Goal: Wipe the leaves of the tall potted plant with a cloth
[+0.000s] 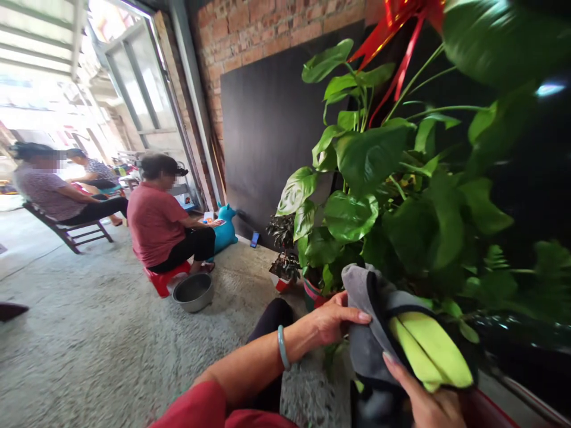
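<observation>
A two-sided cloth (362, 351), grey on one face and bright yellow-green on the other with dark edging, is bunched and partly folded in front of me. My left hand (330, 321), with a pale green bangle (283, 348) on its wrist, pinches the grey side between thumb and fingers. From below, my right hand (423, 395) grips the cloth's lower part, thumb on the dark edging near the yellow-green face. Some of the right fingers are hidden. Broad green leaves (352, 214) of a potted plant hang just beyond the cloth.
A person in a red shirt (156, 220) sits on a red stool (166, 279) beside a grey basin (193, 291). Two more people sit farther left. A blue animal figure (226, 229), a small propped-up phone (254, 239) and a dark board (272, 137) stand ahead.
</observation>
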{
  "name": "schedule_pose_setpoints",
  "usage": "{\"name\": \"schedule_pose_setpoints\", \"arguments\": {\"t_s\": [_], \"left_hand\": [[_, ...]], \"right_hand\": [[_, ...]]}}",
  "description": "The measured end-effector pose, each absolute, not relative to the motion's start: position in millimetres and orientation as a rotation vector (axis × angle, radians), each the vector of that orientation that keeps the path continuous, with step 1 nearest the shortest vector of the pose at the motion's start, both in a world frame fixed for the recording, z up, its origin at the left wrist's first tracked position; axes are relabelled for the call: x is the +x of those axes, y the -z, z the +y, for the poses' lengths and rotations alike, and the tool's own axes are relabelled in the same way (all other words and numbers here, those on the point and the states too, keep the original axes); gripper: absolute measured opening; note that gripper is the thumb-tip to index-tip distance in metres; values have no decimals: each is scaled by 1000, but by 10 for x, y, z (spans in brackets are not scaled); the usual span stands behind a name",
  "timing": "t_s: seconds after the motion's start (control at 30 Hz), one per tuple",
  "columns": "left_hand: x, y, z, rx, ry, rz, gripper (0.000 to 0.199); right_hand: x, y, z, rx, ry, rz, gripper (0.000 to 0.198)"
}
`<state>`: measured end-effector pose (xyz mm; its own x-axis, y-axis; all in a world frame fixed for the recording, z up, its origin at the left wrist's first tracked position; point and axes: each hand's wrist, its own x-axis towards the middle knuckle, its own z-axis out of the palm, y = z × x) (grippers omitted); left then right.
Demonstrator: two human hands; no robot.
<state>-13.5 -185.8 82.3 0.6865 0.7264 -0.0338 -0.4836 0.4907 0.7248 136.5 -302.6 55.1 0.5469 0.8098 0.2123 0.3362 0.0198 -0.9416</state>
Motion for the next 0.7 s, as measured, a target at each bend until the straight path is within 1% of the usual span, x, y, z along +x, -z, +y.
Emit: {"name": "schedule_pose_setpoints", "arguments": {"t_s": [0.07, 0.2, 0.33, 0.43, 0.5, 0.57, 0.63, 0.7], "left_hand": [[-70, -850, -1898, 710, -769, 402, 70], [-27, -902, -1968, 787, -845, 467, 73], [47, -921, -2019, 1100, -1100, 588, 85], [165, -930, -2060, 1219, -1101, 579, 81], [255, -968, -2077, 1228, -1011, 538, 78], [352, -1031, -2077, 1197, -933, 510, 76], [472, -1088, -2065, 1081, -899, 515, 74], [617, -1095, -2055, 933, -899, 527, 74]], "right_hand": [[1355, -472, -3037, -1568, -541, -965, 44], [1334, -435, -3085, -1534, -606, -863, 52], [1166, -566, -3038, -1511, -612, -885, 72], [1081, -588, -2958, -1556, -543, -822, 80], [1133, -517, -2957, -1520, -570, -759, 76], [1253, -399, -3016, -1474, -626, -730, 63], [1374, -276, -3098, -1499, -615, -717, 49], [1433, -182, -3147, -1548, -580, -710, 41]]}}
